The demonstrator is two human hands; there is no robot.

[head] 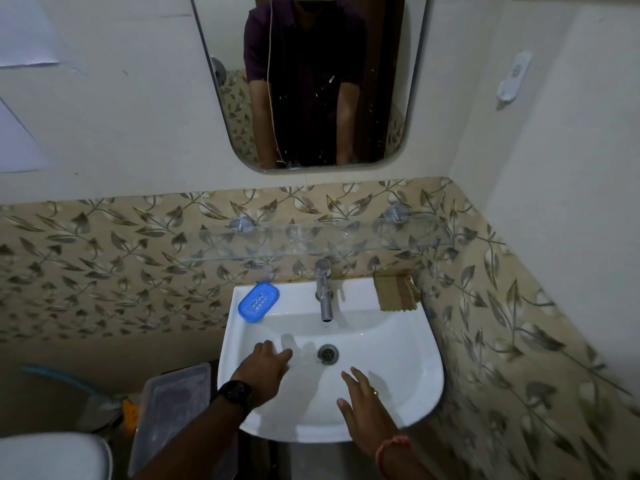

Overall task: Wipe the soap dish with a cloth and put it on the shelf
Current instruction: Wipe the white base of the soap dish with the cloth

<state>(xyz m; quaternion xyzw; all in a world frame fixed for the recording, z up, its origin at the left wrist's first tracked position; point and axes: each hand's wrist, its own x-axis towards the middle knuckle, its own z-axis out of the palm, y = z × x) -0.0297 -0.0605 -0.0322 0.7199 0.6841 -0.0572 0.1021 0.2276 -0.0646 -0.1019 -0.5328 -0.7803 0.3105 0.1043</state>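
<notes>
Both hands hover empty over the basin — left hand (268,362) loosely spread, right hand (363,403) open — reaching, likely, toward the blue soap dish (258,302) on the sink rim (398,327) and the tan cloth (394,292) opposite.

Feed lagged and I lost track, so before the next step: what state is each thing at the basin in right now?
soap dish: blue, empty, on the sink's back left corner.
cloth: tan, folded, on the back right corner, untouched.
glass shelf: bare, above the tap.
tap: no water running.
sink: drain open.
left hand: empty, over the basin.
right hand: empty, fingers spread.
</notes>
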